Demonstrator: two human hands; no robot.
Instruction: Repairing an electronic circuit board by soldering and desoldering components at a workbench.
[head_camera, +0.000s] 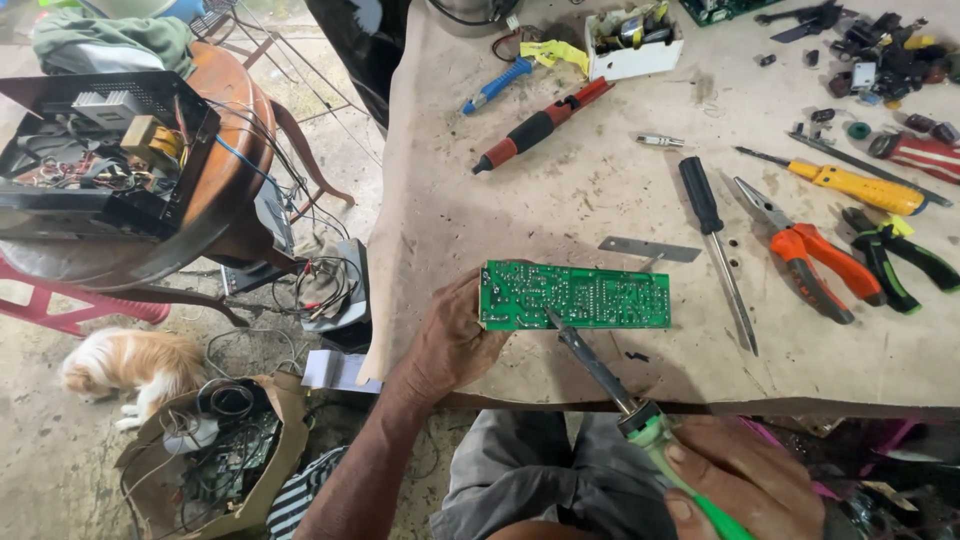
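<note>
Head view, left to right: the left hand (455, 340) grips the left edge of a green circuit board (575, 297) lying solder side up near the front of the workbench (560, 200). The right hand (745, 480) is closed around 1 green-handled soldering iron (610, 385), its tip touching the board's lower left area. Soldering appears under way; which joints are finished cannot be told. Screwdrivers and pliers (815, 260) lie idle at right.
</note>
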